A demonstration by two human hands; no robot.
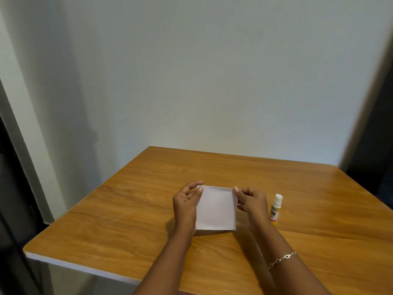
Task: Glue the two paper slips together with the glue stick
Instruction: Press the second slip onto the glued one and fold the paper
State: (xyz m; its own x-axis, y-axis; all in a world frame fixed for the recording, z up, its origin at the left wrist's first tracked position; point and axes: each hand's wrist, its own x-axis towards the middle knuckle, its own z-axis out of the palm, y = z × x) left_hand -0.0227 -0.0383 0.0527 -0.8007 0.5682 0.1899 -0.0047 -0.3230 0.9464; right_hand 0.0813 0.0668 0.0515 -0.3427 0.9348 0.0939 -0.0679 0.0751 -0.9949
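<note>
A white paper slip [215, 207] is held up just above the wooden table [127, 220], near its middle. My left hand [186, 203] pinches its upper left corner and my right hand [252, 200] pinches its upper right corner. A thin edge showing along the top hints at a second slip behind it, but I cannot tell for sure. The glue stick [275, 209] stands upright on the table just right of my right hand, with a white cap on top and a yellow and pink label.
A white wall rises behind the table's far edge. The table's left edge [63, 261] is close to a dark doorway or frame at the left. A bracelet [280, 259] is on my right wrist.
</note>
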